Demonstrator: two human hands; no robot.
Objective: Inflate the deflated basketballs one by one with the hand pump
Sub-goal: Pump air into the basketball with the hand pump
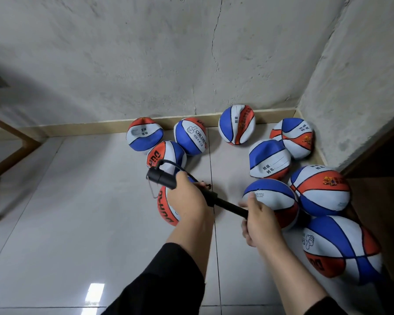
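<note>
Your open room is the tiled floor [77, 212] to your left. Ahead and right, basketballs [270, 159] crowd the corner against the walls [350, 76], with only narrow gaps between them.

The light is soft and even, with one white glare patch on the floor tiles [55, 223], edges bent, slight blur.
</note>
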